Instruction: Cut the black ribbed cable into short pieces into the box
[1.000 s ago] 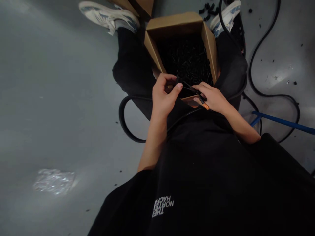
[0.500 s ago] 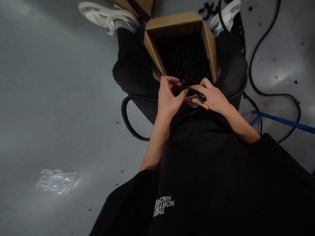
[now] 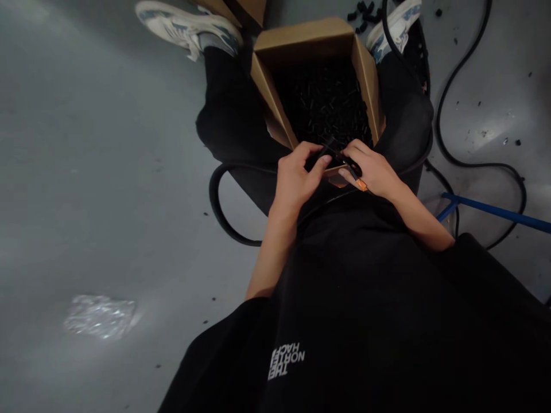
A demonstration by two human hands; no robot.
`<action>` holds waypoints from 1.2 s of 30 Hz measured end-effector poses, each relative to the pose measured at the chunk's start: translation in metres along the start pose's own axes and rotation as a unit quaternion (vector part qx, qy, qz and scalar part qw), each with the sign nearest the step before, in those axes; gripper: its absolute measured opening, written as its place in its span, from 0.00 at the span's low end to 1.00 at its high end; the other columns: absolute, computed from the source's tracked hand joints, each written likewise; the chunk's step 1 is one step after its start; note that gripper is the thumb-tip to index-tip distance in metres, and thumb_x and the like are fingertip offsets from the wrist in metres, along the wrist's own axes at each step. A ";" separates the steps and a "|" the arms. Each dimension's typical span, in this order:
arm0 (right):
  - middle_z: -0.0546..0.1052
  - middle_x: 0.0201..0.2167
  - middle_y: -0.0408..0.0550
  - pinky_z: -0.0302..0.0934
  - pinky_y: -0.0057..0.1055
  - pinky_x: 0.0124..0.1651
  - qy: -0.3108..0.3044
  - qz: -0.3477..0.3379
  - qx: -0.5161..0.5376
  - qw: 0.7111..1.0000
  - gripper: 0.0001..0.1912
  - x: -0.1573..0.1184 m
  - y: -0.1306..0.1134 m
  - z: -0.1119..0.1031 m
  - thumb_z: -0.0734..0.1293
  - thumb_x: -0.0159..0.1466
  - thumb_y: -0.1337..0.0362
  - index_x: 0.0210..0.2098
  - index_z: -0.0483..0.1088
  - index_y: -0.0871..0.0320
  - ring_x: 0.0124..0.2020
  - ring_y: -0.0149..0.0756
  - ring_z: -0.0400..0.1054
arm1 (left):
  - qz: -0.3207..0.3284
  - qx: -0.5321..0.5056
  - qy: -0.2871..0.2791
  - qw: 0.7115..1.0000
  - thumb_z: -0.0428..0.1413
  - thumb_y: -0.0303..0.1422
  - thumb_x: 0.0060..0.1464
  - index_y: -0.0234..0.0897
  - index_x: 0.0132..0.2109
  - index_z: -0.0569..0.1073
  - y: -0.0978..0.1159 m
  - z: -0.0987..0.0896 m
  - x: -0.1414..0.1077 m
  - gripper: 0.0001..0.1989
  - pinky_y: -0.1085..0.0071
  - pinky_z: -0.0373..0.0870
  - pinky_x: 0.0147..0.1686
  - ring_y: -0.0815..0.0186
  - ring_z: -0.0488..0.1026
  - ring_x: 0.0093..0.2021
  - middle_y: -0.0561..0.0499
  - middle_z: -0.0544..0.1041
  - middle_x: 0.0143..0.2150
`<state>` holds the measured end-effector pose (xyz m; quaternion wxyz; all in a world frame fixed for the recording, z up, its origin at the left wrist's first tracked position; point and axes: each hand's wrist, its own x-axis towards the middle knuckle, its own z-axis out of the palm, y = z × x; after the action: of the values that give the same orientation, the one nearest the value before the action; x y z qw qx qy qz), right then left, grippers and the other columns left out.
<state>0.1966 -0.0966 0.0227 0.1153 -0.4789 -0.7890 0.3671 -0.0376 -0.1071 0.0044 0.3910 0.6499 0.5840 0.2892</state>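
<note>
Two bare hands meet just above the near edge of an open brown cardboard box [image 3: 310,34] heaped with small black pieces [image 3: 322,97]. The left hand [image 3: 297,178] and right hand [image 3: 372,169] are curled closed, both gripping a slim black item [image 3: 333,154] with an orange tip [image 3: 361,184], possibly a small tool. A thick black cable [image 3: 447,120] curves across the grey floor [image 3: 107,172].

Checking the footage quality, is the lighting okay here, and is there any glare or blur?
Head view: a bright glinting patch shines on the grey floor; the box interior is dim, so the small black pieces blend together; the left hand and right hand look fairly sharp; the wide lens bends the edges.
</note>
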 end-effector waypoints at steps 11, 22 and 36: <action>0.76 0.56 0.55 0.73 0.40 0.50 0.028 -0.008 0.003 1.000 0.24 0.006 0.010 0.017 0.62 0.80 0.44 0.58 0.73 0.57 0.46 0.42 0.76 | -0.021 0.063 -0.010 0.998 0.56 0.48 0.73 0.41 0.49 0.79 0.005 0.001 0.003 0.16 0.63 0.76 0.48 0.56 0.83 0.45 0.46 0.87 0.46; 0.77 0.53 0.54 0.76 0.44 0.52 0.066 -0.032 0.080 0.994 0.35 0.004 0.008 0.022 0.59 0.76 0.31 0.53 0.73 0.56 0.47 0.42 0.75 | 0.012 0.062 -0.117 0.991 0.46 0.48 0.77 0.39 0.52 0.77 0.015 -0.013 0.005 0.21 0.65 0.74 0.46 0.59 0.81 0.42 0.45 0.85 0.43; 0.76 0.55 0.57 0.75 0.48 0.57 0.043 -0.018 0.129 0.991 0.38 0.002 0.003 0.017 0.61 0.73 0.28 0.56 0.74 0.55 0.50 0.45 0.75 | -0.013 -0.019 -0.080 0.997 0.47 0.54 0.75 0.42 0.43 0.72 0.016 -0.014 0.005 0.22 0.66 0.70 0.39 0.63 0.74 0.35 0.49 0.80 0.36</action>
<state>0.1888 -0.1021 0.0081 0.2167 -0.4610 -0.7379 0.4427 -0.0402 -0.0998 0.0246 0.4524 0.6557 0.5538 0.2422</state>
